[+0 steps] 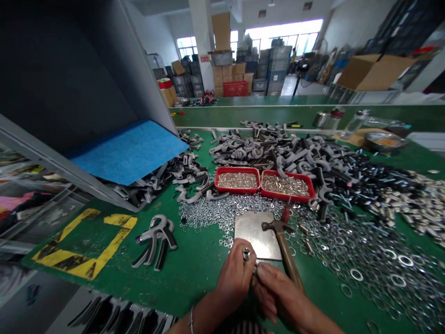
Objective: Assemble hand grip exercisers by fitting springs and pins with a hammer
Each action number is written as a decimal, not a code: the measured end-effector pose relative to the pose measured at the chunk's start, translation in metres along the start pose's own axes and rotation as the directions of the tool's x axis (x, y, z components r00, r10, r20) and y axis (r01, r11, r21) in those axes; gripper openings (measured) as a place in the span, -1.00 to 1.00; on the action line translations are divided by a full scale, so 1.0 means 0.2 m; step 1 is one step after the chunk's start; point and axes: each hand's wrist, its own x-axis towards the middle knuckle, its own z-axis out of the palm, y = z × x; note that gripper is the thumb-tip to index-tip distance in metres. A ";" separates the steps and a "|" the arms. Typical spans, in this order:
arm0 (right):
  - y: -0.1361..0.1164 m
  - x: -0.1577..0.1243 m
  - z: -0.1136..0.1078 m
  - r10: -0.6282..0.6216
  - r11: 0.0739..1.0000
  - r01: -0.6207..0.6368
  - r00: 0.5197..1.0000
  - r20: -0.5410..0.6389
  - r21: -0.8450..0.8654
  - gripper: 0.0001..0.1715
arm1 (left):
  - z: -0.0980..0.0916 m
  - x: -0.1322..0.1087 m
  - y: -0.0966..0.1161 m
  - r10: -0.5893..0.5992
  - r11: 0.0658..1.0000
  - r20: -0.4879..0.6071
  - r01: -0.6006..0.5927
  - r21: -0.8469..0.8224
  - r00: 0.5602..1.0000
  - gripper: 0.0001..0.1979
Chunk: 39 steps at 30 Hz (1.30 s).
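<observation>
My left hand (pixel 233 271) is closed around a small metal cylinder (pixel 246 253) whose open round end points up. Close against it, my right hand (pixel 276 290) pinches something dark and small that I cannot make out. Just beyond both hands lies a flat steel plate (pixel 257 232). A claw hammer (pixel 288 255) with a wooden handle rests partly on the plate's right edge, its handle reaching down beside my right hand. To the left, assembled hand grips (pixel 156 241) with grey and black handles lie on the green table.
Two red trays (pixel 238 190) of small metal pins stand behind the plate. Loose nuts (pixel 208 213), rings (pixel 347 264) and black screw parts (pixel 361 185) spread around. Grey handles (pixel 264 148) pile up behind. A large grey bin (pixel 139 83) with a blue sheet (pixel 128 150) stands left.
</observation>
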 end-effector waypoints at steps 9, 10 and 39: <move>-0.07 -0.02 -0.04 -0.198 0.905 0.101 0.959 -0.200 -0.413 -0.50 | 0.01 0.00 -0.04 0.001 0.999 -0.026 -0.002 -0.049 1.000 -0.84; -0.07 -0.02 -0.04 -0.170 0.928 0.100 0.971 -0.169 -0.358 -0.48 | 0.01 -0.01 -0.04 0.020 0.999 -0.031 -0.021 -0.040 0.999 -0.84; 0.08 -0.17 -0.48 -0.240 0.959 0.087 0.760 -0.604 -0.271 -0.30 | 0.03 0.58 -0.04 0.095 0.713 0.498 -0.409 0.570 0.862 -0.81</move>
